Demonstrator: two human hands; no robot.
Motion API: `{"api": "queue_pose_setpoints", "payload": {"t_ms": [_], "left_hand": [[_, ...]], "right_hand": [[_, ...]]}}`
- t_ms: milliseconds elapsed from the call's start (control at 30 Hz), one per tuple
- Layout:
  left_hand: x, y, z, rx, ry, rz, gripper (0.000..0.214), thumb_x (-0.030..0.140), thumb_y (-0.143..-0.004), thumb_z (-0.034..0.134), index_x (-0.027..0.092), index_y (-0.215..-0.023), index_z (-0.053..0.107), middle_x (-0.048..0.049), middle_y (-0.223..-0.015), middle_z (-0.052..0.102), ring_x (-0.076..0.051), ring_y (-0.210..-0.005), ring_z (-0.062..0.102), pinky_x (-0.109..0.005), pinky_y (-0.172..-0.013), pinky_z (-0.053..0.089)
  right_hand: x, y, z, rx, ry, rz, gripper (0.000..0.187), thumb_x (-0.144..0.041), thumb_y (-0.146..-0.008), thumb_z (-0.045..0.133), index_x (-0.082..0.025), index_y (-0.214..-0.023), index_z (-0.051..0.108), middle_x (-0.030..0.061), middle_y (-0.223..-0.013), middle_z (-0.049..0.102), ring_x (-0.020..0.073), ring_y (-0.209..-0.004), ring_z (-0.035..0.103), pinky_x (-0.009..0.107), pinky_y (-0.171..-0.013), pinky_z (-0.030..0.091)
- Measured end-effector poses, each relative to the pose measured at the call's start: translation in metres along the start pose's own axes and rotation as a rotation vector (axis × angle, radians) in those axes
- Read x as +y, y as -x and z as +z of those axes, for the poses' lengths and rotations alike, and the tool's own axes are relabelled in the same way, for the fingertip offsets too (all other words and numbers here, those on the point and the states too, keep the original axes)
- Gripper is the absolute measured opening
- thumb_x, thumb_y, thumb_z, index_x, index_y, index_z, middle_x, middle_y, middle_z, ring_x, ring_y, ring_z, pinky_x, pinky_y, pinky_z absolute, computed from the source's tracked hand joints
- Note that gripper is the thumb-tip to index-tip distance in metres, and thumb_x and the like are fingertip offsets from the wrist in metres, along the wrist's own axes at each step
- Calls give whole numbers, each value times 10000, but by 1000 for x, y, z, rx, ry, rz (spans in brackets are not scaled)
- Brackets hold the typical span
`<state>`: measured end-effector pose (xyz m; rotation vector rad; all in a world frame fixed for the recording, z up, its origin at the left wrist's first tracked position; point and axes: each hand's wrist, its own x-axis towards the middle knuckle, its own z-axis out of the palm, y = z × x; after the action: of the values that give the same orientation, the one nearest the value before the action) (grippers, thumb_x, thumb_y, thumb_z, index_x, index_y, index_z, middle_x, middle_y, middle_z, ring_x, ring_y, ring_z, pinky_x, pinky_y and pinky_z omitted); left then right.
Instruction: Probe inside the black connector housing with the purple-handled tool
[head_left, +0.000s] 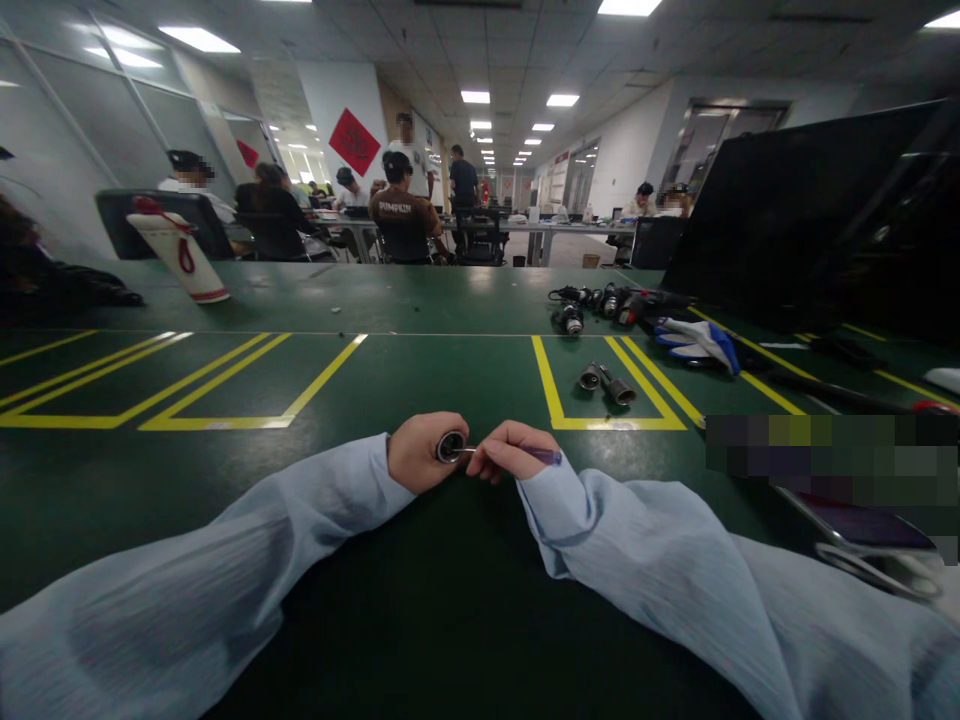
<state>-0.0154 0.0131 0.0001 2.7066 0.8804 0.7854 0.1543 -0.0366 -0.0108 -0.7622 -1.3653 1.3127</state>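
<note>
My left hand is closed around a round metal part, a short cylinder whose open, dark end faces me. In my right hand is a screwdriver with a translucent purple handle, held in a pinch. Its thin shaft points left and reaches the rim of the cylinder's opening; whether the tip touches anything inside is too small to tell. Both hands are just above the green table, close together. To their right, two metal cylindrical parts lie inside a yellow-taped box.
Black cylindrical parts with cables lie farther back, beside a blue-and-white glove. A large dark screen stands at right, and a phone is nearer me. At far left stands a white bottle. Several people sit or stand beyond the table.
</note>
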Motion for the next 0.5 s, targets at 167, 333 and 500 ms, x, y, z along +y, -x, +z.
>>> {"api": "queue_pose_setpoints", "payload": {"t_ms": [167, 333, 500], "left_hand": [[0, 0, 1, -4, -9, 9, 95, 233, -735, 492, 155, -682, 504, 11, -578, 539, -93, -513, 497, -193, -481, 372], [2, -2, 1, -34, -56, 71, 135, 266, -759, 470, 159, -689, 513, -2, -585, 544, -113, -527, 506, -215, -502, 374], [1, -3, 1, -86, -137, 128, 119, 252, -751, 452, 163, -705, 516, -7, -593, 543, -127, -529, 500, -236, -523, 368]], "right_hand": [[-3, 4, 2, 46, 122, -60, 200, -314, -776, 530, -163, -651, 573, 32, -654, 663, 96, -561, 548, 223, -534, 439], [-2, 5, 1, 41, 218, -99, 187, -273, -774, 527, -163, -637, 591, 28, -639, 647, 111, -570, 543, 244, -555, 433], [-2, 5, 0, 34, 307, -122, 180, -245, -752, 534, -157, -609, 601, 30, -622, 638, 114, -567, 536, 255, -561, 426]]}}
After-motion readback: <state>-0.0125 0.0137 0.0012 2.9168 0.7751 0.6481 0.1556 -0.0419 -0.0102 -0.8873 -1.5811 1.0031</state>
